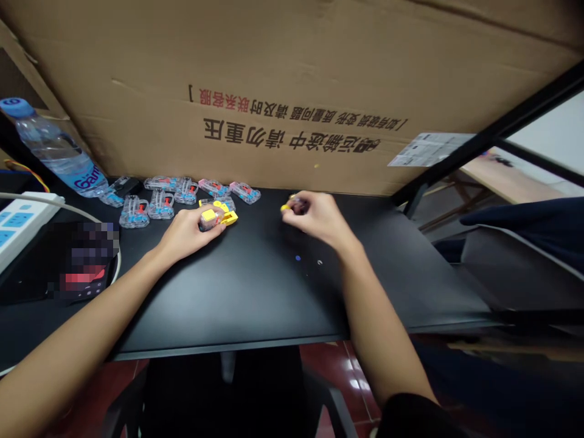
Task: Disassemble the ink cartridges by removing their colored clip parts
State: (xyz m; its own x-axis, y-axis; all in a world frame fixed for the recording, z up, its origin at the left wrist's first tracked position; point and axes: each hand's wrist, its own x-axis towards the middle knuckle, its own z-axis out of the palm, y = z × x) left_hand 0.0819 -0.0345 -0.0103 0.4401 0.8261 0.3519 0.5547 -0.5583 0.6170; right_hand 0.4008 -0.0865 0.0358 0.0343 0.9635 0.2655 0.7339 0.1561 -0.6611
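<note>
My left hand (189,232) rests on the black table (255,286) with its fingers closed on a small clear piece with a yellow part (208,218). Touching it on the right lies another yellow piece (229,218). My right hand (314,216) is farther right, fingers pinched on a small dark part with a yellow tip (292,205). Just behind my left hand lie several clear plastic pieces with blue and red insides (159,204), spread in a loose row. A tiny blue bit (298,258) and a small ring (319,262) lie near my right wrist.
A big cardboard sheet (292,91) stands along the table's back edge. A water bottle (55,152) lies at the far left above a white power strip (20,222) and a phone (84,261). A black frame bar (493,134) runs at the right.
</note>
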